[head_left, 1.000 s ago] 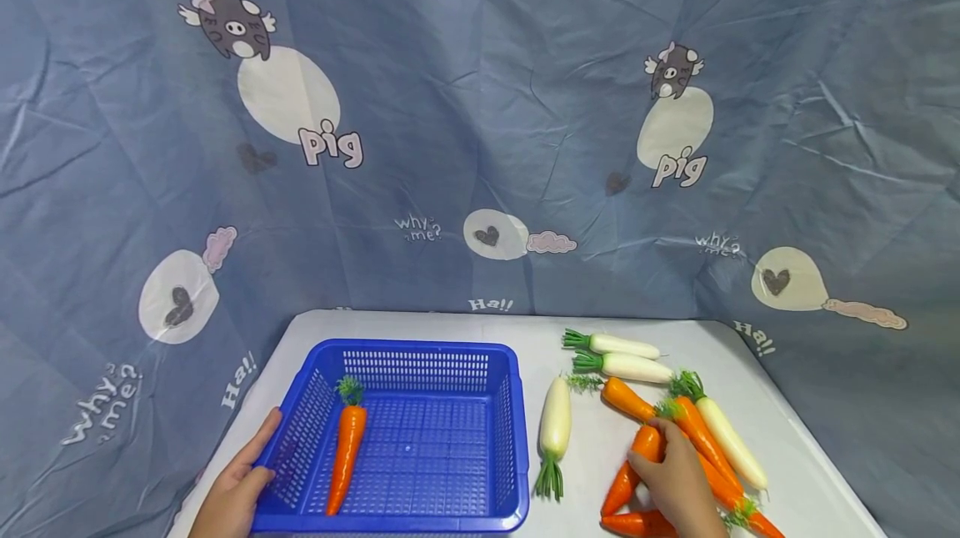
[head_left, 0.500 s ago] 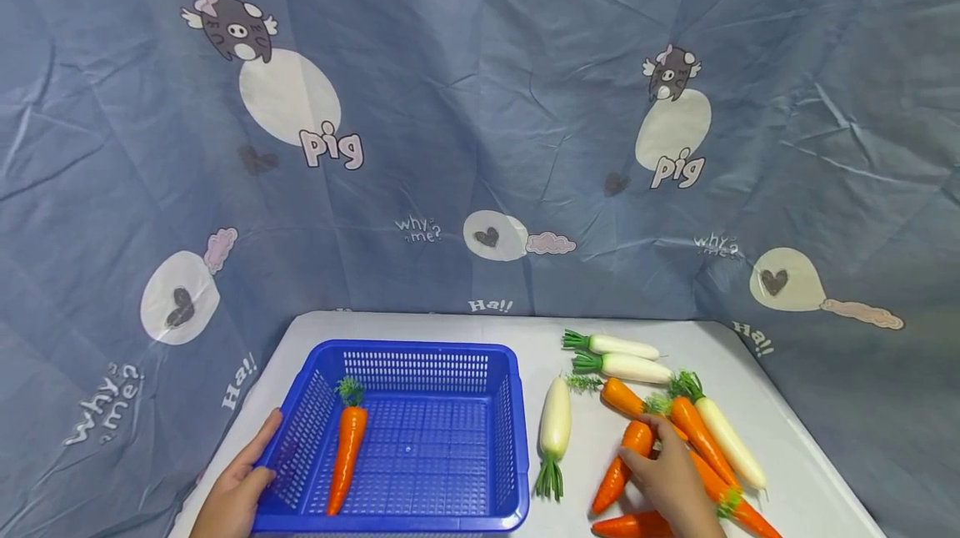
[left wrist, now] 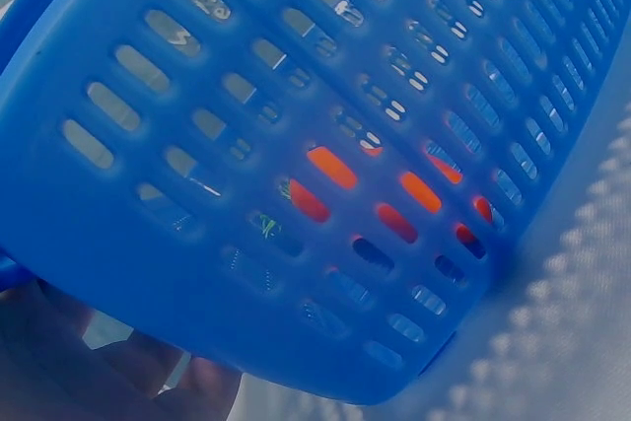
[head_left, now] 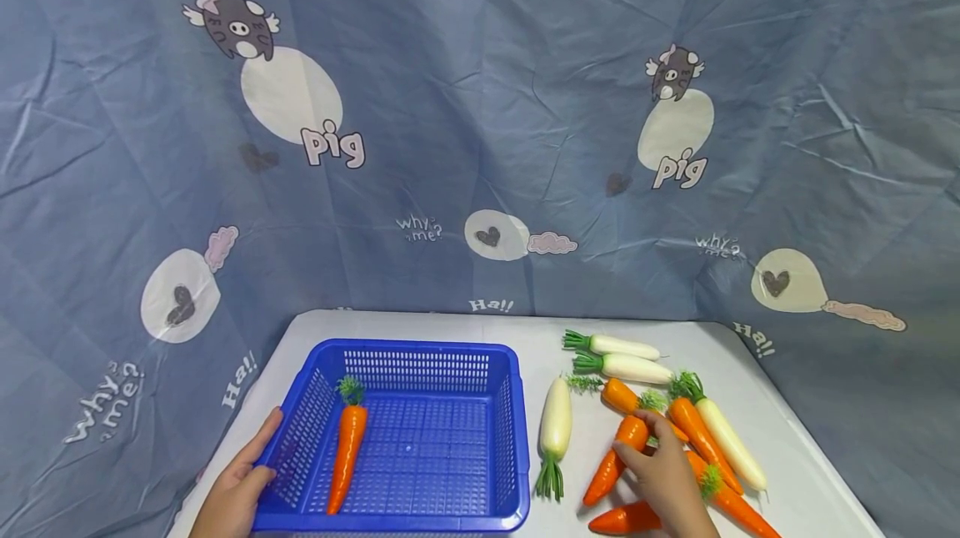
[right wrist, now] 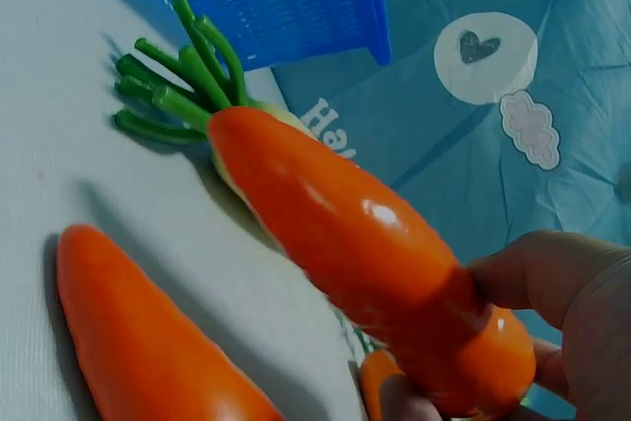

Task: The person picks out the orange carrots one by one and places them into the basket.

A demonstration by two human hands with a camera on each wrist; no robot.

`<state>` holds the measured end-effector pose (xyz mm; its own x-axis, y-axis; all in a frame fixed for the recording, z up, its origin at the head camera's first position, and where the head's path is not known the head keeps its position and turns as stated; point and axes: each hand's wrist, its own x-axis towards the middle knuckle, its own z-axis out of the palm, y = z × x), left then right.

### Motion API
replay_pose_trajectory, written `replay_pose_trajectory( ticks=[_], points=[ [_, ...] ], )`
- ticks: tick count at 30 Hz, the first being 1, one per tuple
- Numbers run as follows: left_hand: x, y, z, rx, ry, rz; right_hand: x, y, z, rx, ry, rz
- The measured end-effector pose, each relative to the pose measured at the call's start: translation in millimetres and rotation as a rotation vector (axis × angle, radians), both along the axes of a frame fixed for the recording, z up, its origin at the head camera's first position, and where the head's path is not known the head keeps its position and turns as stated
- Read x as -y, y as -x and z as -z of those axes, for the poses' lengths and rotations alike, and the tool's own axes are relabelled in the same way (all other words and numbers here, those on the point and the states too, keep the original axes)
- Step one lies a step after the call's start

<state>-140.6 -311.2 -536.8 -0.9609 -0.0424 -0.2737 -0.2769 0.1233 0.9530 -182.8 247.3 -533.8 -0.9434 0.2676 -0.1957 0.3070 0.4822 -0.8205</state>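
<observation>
My left hand grips the left side of a blue plastic basket; its fingers show below the rim in the left wrist view. One carrot with a leafy top lies inside, towards the left wall. Over on the right, my right hand pinches another carrot by its thick end, the tip pointing towards the front left. In the right wrist view this carrot is tilted above the table, with a second carrot lying below it. My hand partly hides its leafy top.
A white radish lies between the basket and the carrots. Two more radishes, the nearer one included, lie at the back. At the right, a radish lies beside a carrot. A patterned blue cloth hangs behind the white table.
My right hand has moved slightly left with the carrot, drawing it away from the other carrots. The carrot below it has shifted a little left as well. My left hand stays on the basket.
</observation>
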Motion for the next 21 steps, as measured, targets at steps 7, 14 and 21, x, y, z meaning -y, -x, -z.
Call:
replay_pose_trajectory(
  ticks=[7,14,21],
  points=[
    [1.8,-0.4,0.4,-0.005,-0.016,-0.003,8.7,-0.2,-4.3,-0.03,0.074,0.007],
    [-0.7,2.5,1.7,-0.032,0.04,0.001,13.8,0.7,-10.9,-0.037,0.116,-0.007],
    [0.6,-0.5,2.5,-0.005,-0.032,-0.031,21.9,0.3,-19.2,-0.063,0.156,-0.047]
  ],
)
